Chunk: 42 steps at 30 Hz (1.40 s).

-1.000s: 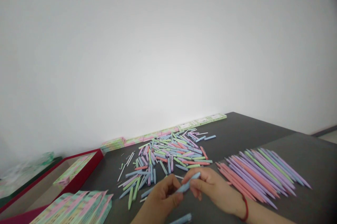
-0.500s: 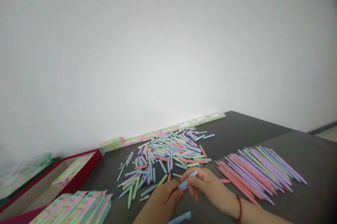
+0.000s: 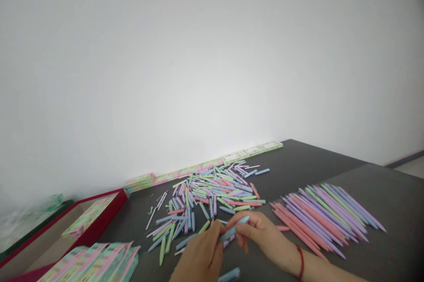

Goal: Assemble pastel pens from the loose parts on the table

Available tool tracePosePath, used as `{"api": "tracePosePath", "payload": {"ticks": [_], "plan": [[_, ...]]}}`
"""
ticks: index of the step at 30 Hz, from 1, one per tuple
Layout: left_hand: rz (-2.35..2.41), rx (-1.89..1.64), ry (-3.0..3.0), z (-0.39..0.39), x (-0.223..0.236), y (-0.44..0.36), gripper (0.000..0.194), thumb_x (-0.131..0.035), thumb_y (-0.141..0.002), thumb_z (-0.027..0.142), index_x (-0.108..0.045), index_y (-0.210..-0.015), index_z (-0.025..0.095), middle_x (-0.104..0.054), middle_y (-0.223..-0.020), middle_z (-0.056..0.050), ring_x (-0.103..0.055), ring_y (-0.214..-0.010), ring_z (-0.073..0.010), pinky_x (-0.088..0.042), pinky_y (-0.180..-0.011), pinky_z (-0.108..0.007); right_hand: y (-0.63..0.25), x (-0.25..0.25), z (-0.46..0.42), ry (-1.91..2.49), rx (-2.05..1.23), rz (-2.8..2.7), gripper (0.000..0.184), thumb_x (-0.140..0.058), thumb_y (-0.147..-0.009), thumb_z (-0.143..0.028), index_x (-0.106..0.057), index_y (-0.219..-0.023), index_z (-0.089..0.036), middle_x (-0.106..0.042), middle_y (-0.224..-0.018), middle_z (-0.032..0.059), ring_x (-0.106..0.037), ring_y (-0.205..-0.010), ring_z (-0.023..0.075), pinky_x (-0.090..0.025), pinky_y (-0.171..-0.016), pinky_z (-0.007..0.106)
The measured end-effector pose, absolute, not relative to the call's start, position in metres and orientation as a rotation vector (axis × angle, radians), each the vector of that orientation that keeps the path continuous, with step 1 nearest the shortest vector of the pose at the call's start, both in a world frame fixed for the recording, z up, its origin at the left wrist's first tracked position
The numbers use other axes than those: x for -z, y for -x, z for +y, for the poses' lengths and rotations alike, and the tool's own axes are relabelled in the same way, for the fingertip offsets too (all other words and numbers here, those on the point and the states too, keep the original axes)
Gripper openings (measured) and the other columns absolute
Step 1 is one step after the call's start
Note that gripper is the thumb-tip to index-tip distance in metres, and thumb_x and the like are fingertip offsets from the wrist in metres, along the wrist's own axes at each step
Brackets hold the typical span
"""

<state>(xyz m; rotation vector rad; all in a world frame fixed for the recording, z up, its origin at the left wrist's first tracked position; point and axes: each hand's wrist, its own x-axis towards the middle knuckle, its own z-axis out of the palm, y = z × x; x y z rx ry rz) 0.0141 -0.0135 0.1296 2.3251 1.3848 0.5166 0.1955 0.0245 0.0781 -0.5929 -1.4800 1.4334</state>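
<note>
Low in the head view my two hands meet over the dark table [image 3: 298, 162]. My right hand [image 3: 261, 235], with a red band on the wrist, pinches a light blue pen piece [image 3: 233, 228] that slants up to the right. My left hand [image 3: 200, 253] is closed on the lower end of that same blue piece. Just behind my hands spreads a heap of loose pastel pen parts [image 3: 212, 189]. Another blue pen part [image 3: 229, 275] lies on the table below my hands, at the frame's bottom edge.
A fan of assembled pink, purple, green and blue pens [image 3: 324, 215] lies to the right. A stack of printed cards [image 3: 92, 262] sits at lower left beside a red-rimmed tray [image 3: 99, 215]. Flat green and pink packets [image 3: 232, 158] line the wall.
My left hand has slid up to the blue pen piece and closed on its lower end. My right hand has kept its hold and barely moved.
</note>
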Motion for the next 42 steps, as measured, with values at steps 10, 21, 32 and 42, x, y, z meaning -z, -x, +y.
{"api": "tracePosePath", "payload": {"ticks": [10, 21, 32, 42], "plan": [[1.331, -0.533, -2.271, -0.007, -0.125, -0.015, 0.02, -0.041, -0.085, 0.012, -0.048, -0.1, 0.024, -0.064, -0.099, -0.001, -0.058, -0.092, -0.0181, -0.037, -0.077, -0.025, -0.194, -0.076, 0.027, 0.723, -1.314, -1.475, 0.031, -0.061, -0.078, -0.044, -0.07, -0.082, -0.015, -0.061, -0.059, -0.0012, -0.052, -0.049, 0.0115, -0.043, -0.05, 0.024], [1.569, -0.592, -2.297, -0.001, -0.105, -0.026, 0.008, -0.042, -0.088, 0.02, -0.049, -0.086, 0.023, -0.066, -0.087, -0.002, -0.061, -0.082, -0.0192, -0.037, -0.068, -0.026, -0.176, -0.054, 0.025, 0.803, -1.378, -1.163, 0.038, -0.065, -0.071, -0.054, -0.065, -0.075, -0.016, -0.06, -0.058, -0.0011, -0.05, -0.047, 0.0111, -0.041, -0.047, 0.023], [1.627, -0.579, -2.45, 0.005, -0.097, -0.013, 0.012, -0.038, -0.089, 0.022, -0.049, -0.084, 0.024, -0.065, -0.079, 0.0, -0.062, -0.076, -0.0187, -0.039, -0.066, -0.026, -0.185, -0.061, 0.03, 0.778, -1.363, -1.378, 0.033, -0.065, -0.073, -0.034, -0.057, -0.101, -0.018, -0.052, -0.06, -0.007, -0.049, -0.051, 0.0107, -0.04, -0.05, 0.022], [1.596, -0.489, -2.477, 0.008, -0.103, -0.01, 0.008, -0.042, -0.087, 0.02, -0.049, -0.084, 0.023, -0.064, -0.083, -0.001, -0.062, -0.08, -0.0186, -0.039, -0.068, -0.027, -0.204, -0.074, 0.038, 0.978, -1.115, -1.701, 0.018, -0.052, -0.084, -0.026, -0.055, -0.068, -0.018, -0.055, -0.055, -0.0032, -0.049, -0.05, 0.0113, -0.036, -0.05, 0.022]]}}
